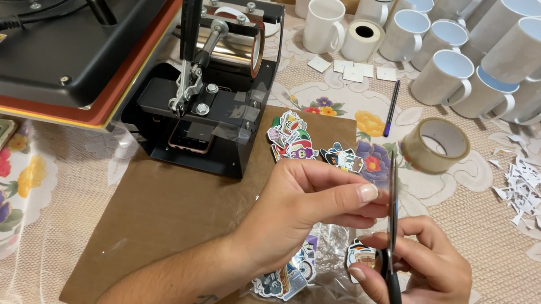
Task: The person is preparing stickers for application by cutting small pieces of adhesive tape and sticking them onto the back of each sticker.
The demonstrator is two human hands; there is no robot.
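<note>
The head view looks down on a counter (536, 277) with a lace and flower cloth. The person's right hand (426, 286) has its grip closed around the black handles of a pair of scissors (390, 230), and the thin blades point straight up. The left hand (308, 205) sits just beside the blades, with its thumb and fingers pinched together right at the blade. What it pinches is too thin to see. Under both hands lies a clear plastic bag (330, 290) with bright stickers (288, 276) in it, and one small sticker (360, 254) peeks out just left of the right hand. More cut stickers (293, 136) lie on a brown board (164, 221), near the left hand's knuckles. A black mug press (214, 80) stands at the back of the board. A roll of tape (436, 145) and white paper scraps (525, 186) lie to the right. Many white mugs (443, 76) stand at the far side.
</note>
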